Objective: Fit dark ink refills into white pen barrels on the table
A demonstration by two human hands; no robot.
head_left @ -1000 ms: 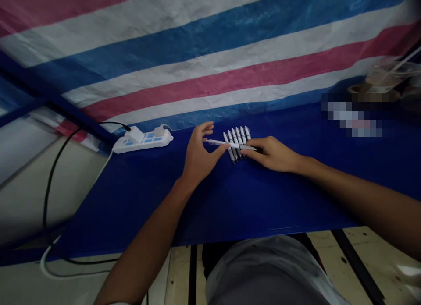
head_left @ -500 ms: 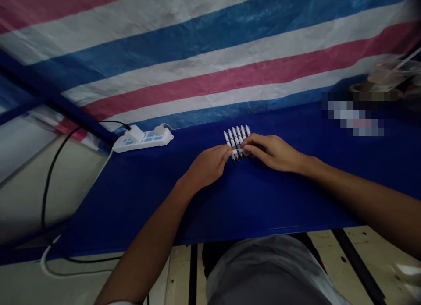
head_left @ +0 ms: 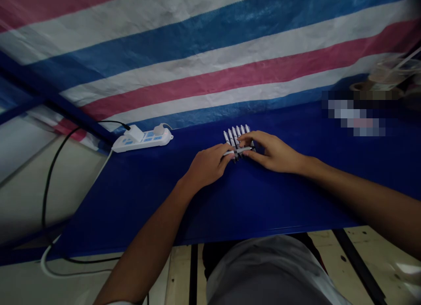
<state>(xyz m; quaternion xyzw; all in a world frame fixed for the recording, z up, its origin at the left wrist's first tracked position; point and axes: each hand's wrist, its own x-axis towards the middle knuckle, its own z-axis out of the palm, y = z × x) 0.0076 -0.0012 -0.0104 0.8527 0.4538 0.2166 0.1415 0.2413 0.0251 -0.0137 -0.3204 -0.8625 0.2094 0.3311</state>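
My left hand point(head_left: 210, 165) pinches a white pen point(head_left: 242, 150) with a grey middle and a dark tip, held crosswise. Below and behind it, several white pens point(head_left: 234, 133) lie side by side in a row on the blue table. My right hand point(head_left: 270, 151) is at the pen's tip end, thumb and forefinger apart with the pen running between them. Whether the right thumb touches the pen is hard to tell. Fingers hide the lower parts of some pens in the row.
A white power strip point(head_left: 143, 140) with plugs stands at the back left of the blue table point(head_left: 263, 200). Black cable point(head_left: 49, 178) hangs beyond its left edge. A plastic cup point(head_left: 391, 72) and a blurred-out item point(head_left: 355, 116) are at the back right. A striped sheet point(head_left: 197, 64) rises behind.
The right thumb and forefinger have spread apart, and the pen's dark tip now shows between them. The left hand still grips the pen. The row of pens stays put.
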